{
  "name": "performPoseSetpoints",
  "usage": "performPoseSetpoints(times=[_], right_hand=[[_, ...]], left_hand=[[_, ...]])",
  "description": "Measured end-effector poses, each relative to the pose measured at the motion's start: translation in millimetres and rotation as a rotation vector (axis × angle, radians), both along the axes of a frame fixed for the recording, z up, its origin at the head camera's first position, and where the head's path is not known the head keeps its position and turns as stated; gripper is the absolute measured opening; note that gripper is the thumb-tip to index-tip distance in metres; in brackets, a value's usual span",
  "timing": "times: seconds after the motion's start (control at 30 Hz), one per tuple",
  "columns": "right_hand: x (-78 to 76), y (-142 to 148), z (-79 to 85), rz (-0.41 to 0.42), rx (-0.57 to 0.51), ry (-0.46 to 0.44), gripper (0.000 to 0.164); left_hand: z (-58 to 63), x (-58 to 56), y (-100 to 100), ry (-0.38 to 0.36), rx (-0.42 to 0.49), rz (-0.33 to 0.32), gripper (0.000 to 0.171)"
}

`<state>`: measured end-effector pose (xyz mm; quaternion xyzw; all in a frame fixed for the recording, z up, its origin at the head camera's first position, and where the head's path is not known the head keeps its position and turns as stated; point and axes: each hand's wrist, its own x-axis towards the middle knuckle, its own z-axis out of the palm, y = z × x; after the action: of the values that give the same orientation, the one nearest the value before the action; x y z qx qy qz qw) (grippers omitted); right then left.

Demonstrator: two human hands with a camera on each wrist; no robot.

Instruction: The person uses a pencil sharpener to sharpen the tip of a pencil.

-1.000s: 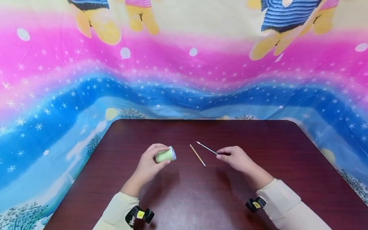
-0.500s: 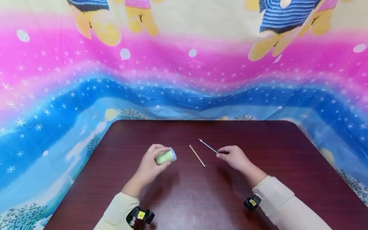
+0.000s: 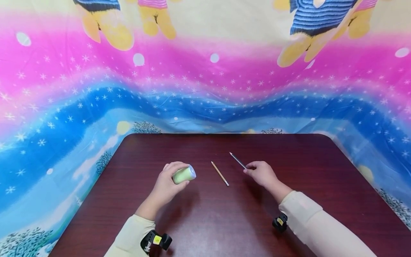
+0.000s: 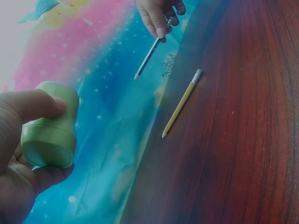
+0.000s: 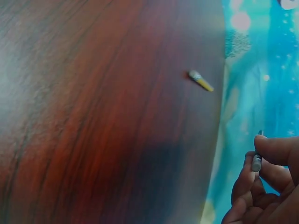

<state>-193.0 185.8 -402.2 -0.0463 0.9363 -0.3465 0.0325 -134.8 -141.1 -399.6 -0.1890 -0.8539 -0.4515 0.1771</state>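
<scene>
My left hand [image 3: 164, 187] grips what looks like a light green, rounded pencil sharpener [image 3: 183, 175], thumb on one side and fingers on the other. Its pale end faces right in the head view, and the fingers cover part of its body [image 4: 51, 140]. My right hand [image 3: 261, 174] pinches a dark pencil [image 3: 238, 160] near its rear end, point aimed up and left, above the table. Between the hands a yellow pencil [image 3: 220, 174] lies on the table, touched by neither; its metal-banded end [image 5: 195, 74] shows in the right wrist view.
A dark reddish-brown table [image 3: 205, 221] extends under both hands. Behind and around it hangs a bright printed cloth [image 3: 205, 82]. Each wrist wears a black camera strap; the left one [image 3: 156, 241] stays near the table.
My right hand has drawn slightly right and toward the far edge with the dark pencil, its tip moving away from the sharpener. The left hand and yellow pencil stay nearly still.
</scene>
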Motion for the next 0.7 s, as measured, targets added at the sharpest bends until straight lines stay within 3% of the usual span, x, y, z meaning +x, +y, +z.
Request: performPoseSetpoints(times=[0.4, 0.7], right_hand=[[-6.1, 2, -14.2, -0.051, 0.052, -0.059, 0.025], [-15.1, 4, -22.2, -0.066, 0.152, -0.091, 0.019]], left_hand=[[-2.1, -1.2, 0, -0.037, 0.05, 0.015, 0.047], [-2.6, -2.7, 1, -0.041, 0.052, 0.019, 0.05]])
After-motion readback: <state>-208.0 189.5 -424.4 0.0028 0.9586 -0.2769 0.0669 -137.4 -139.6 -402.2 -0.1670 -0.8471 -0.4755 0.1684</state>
